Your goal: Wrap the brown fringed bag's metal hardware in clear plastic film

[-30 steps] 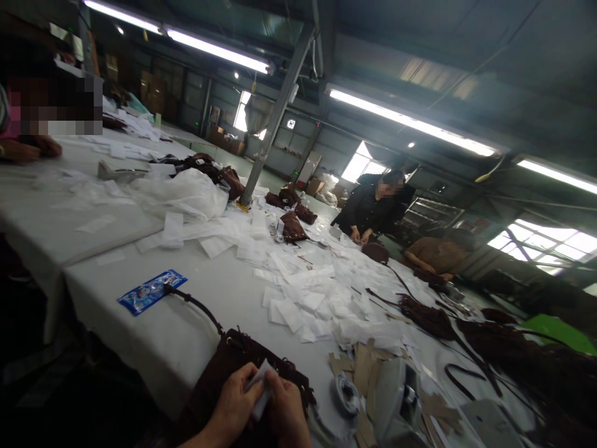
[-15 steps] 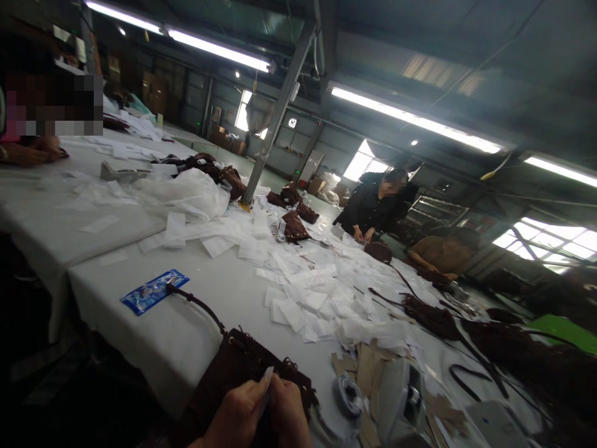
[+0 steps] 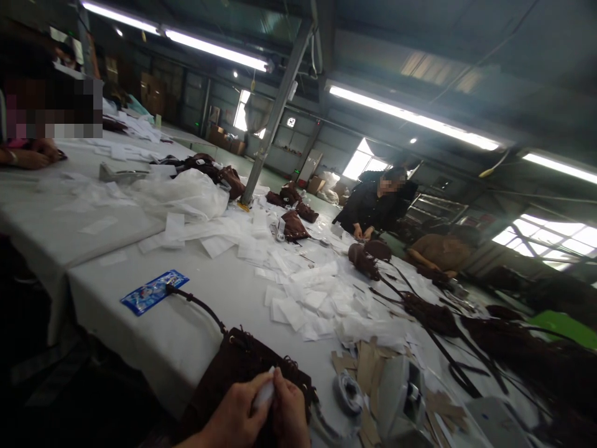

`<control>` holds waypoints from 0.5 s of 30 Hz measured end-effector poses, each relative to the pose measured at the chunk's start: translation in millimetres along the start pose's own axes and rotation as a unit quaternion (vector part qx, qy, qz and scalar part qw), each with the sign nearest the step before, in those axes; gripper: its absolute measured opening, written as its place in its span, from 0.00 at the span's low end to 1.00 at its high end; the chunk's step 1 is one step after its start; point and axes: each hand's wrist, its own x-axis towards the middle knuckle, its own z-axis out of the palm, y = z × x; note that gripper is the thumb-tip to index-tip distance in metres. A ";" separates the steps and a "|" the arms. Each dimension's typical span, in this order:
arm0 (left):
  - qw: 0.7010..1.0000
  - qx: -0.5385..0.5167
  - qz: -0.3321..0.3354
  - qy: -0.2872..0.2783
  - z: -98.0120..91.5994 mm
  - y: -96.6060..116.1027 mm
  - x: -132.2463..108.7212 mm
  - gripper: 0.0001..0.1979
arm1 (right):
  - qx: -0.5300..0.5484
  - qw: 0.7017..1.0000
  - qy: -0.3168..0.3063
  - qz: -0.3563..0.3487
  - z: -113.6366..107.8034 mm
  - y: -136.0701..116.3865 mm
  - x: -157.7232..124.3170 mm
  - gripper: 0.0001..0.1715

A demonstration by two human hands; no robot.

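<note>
Long white table (image 3: 196,292) runs ahead of both hands and off to the right.
Spread of white paper slips (image 3: 317,292) covers the table ahead and to the right of the hands, well apart from them.
Tangle of dark brown straps and fringed pieces (image 3: 433,317) sits further right, past the paper.
Co-worker in black (image 3: 373,208) stands far ahead-right at the table's far edge, their hands down on the surface.
Brown fringed bag (image 3: 233,367) lies directly under and just ahead of the hands, hanging partly over the near table edge. Its strap (image 3: 198,303) runs ahead-left.
Grey dispenser (image 3: 396,392) is right of the right hand, near, with cardboard pieces (image 3: 361,364) just ahead of it.
Left hand (image 3: 237,414): fingers curled, pinching the white slip from the left.
Right hand (image 3: 290,410): fingertips closed on the same slip from the right. The two hands touch.
Blue packet (image 3: 155,291) lies flat ahead-left of the left hand, at the strap's far end.
Tape roll (image 3: 347,393) is just right of the right hand, not touching.
White slip (image 3: 263,393) sits between both hands' fingertips, over the bag.
</note>
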 end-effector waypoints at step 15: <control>0.910 -0.295 -0.292 0.007 7.0 12.3 28.5 0.20 | -0.043 0.995 0.052 -0.075 10.3 -4.1 -6.9 0.34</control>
